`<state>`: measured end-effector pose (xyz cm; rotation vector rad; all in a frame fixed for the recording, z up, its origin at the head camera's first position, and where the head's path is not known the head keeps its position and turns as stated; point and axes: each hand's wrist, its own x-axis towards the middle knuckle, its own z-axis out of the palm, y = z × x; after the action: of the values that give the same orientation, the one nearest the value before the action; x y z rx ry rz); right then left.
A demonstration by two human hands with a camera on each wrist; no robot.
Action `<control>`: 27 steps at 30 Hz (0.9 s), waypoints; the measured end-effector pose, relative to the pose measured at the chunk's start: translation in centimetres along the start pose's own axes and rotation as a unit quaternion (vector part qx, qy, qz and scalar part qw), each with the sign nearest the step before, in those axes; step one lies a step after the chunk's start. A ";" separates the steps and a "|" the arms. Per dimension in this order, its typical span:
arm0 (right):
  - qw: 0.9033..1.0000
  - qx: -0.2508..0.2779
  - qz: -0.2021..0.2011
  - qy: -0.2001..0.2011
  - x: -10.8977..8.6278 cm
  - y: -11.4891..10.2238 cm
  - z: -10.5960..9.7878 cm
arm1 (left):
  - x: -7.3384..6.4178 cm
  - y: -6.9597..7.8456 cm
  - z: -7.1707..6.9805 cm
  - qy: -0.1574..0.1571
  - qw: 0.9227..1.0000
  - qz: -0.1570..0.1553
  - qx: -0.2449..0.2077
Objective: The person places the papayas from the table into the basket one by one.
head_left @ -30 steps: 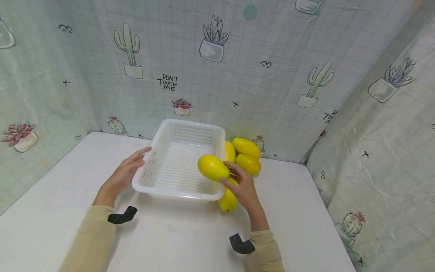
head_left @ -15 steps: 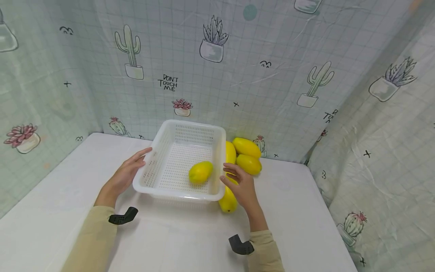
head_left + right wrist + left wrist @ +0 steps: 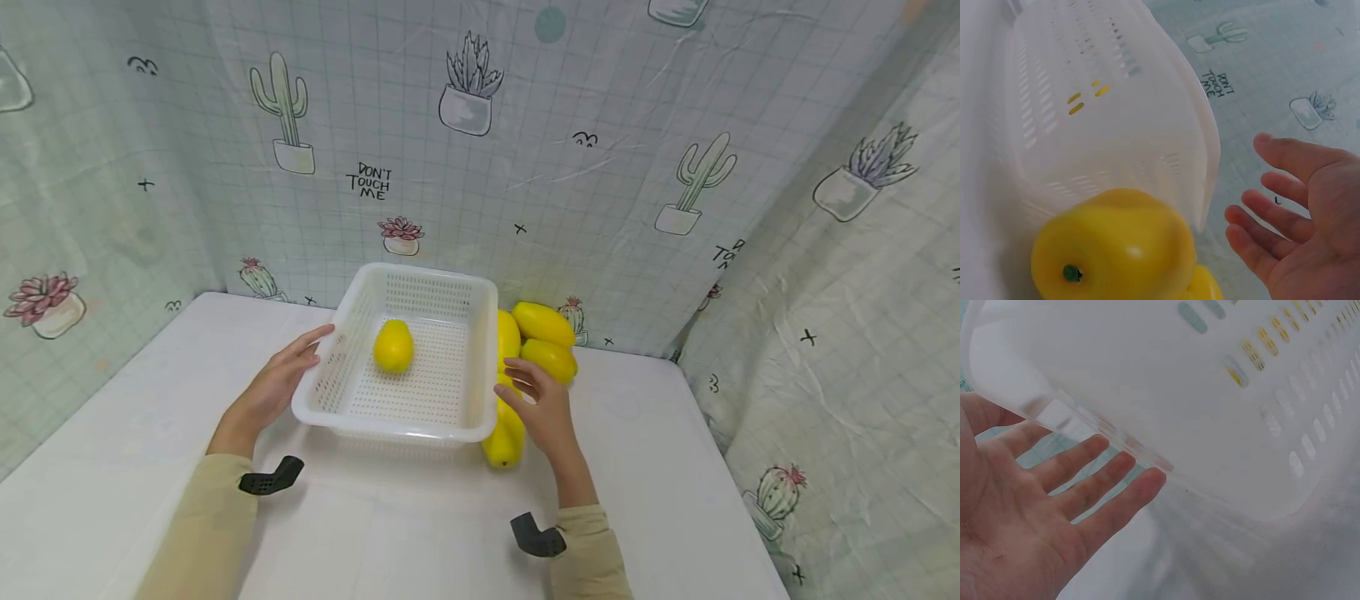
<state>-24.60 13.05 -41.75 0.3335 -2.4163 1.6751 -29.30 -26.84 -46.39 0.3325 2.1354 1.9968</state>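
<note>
A white plastic basket (image 3: 427, 434) with slotted walls stands on the table. Inside it, left of the middle, lies one yellow mango-like fruit (image 3: 393, 347). My left hand (image 3: 276, 385) touches the basket's left side with fairly straight fingers; the left wrist view has the fingertips (image 3: 1150, 481) against the white wall below the rim. Just outside the right rim, my right hand (image 3: 542, 408) hovers with its fingers apart and nothing between them. Beneath it sits another yellow fruit (image 3: 504, 437), with a small green stem end in the right wrist view.
More yellow fruits (image 3: 545, 325) cluster beyond my right hand, along the basket's right side near the back. The white table (image 3: 420, 525) ends at a cactus-print cloth (image 3: 517, 192) hanging behind it and at both sides.
My right hand has let go of a yellow fruit over the basket. The fruit has rolled leftward across the basket's floor. The right hand has drawn slightly right; the left hand stays put.
</note>
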 end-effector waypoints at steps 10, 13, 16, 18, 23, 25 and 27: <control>0.999 -0.033 0.002 0.012 0.3 1.6 -0.4 | 0.0 0.0 -0.1 0.003 1.000 -0.004 0.017; 0.999 -0.044 0.003 0.008 0.3 1.8 -0.5 | 0.0 0.1 -0.1 0.003 1.000 -0.005 0.017; 0.999 -0.050 0.007 0.003 0.4 2.0 -0.7 | 0.0 0.1 0.0 0.003 1.000 -0.004 0.018; 0.999 -0.051 0.009 0.001 0.4 1.9 -0.7 | 0.0 0.2 0.1 0.003 1.000 -0.004 0.016; 0.998 -0.059 0.016 0.000 0.4 2.0 -0.8 | 0.0 0.2 0.2 0.004 1.000 -0.005 0.009; 0.998 -0.062 0.019 0.000 0.4 2.0 -0.9 | 0.0 0.2 0.2 0.005 1.000 -0.005 0.011; 0.998 -0.064 0.022 -0.002 0.4 2.1 -0.9 | 0.0 0.2 0.1 0.004 1.000 -0.005 0.013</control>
<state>-25.55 14.60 -43.25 0.2662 -2.5356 1.5275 -29.29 -26.69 -46.22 0.3182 2.1647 1.9693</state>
